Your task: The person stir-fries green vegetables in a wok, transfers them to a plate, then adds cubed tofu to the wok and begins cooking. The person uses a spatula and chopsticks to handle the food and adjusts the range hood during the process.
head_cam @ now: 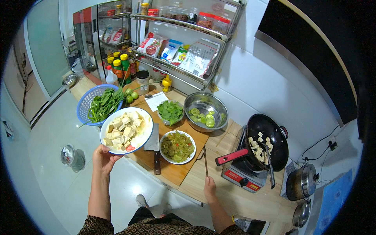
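Observation:
My left hand point(106, 158) grips the rim of a white plate point(145, 129) with a dark blue edge, heaped with tofu pieces point(124, 127). In my right hand point(209, 186) is a pair of dark chopsticks point(206, 164), held near the counter's front edge. A cleaver point(157, 160) lies on the wooden cutting board point(179, 174), partly hidden by the plate. Beside it stands a bowl of cooked green vegetables point(178, 147). To the right, a black wok point(277, 141) on a portable gas stove point(246, 179) holds white cubes point(260, 149) and a metal spatula point(270, 170).
A blue basket of leafy greens point(104, 104), green round fruits point(132, 96), a bowl of chopped leaves point(170, 111) and a steel bowl of green slices point(205, 126) stand behind. A spice rack point(182, 67) rises above. A lidded pot point(301, 182) is far right, a bin point(72, 158) on the floor.

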Tool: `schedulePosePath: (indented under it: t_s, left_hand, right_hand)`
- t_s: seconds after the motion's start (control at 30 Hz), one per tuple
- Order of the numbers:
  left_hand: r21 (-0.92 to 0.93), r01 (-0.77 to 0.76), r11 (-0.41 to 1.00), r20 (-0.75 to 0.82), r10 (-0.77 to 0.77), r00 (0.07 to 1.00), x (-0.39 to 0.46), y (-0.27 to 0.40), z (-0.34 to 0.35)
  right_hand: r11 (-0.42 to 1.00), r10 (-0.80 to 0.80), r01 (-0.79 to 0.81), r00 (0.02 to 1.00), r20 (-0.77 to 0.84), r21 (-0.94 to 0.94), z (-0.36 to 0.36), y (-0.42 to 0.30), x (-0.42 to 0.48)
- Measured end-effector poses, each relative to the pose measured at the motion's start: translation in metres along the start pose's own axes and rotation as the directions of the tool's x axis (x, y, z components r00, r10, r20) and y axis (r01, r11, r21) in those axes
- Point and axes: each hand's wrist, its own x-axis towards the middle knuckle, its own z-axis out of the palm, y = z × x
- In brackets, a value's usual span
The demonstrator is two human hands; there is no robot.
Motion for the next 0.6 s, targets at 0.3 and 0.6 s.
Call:
schedulePosePath:
  t_s: [0.3, 0.6]
  left_hand:
    - [0.043, 0.008, 0.999, -0.039, -0.006, 0.999, 0.001, 0.032, -0.050]
    - [-0.012, 0.000, 1.000, -0.013, 0.000, 1.000, 0.016, 0.054, -0.072]
  right_hand:
    - [0.999, -0.020, 0.029, 0.981, -0.195, 0.043, 0.060, -0.046, 0.019]
    - [0.998, 0.064, -0.058, 0.982, -0.177, 0.036, 0.068, -0.092, 0.019]
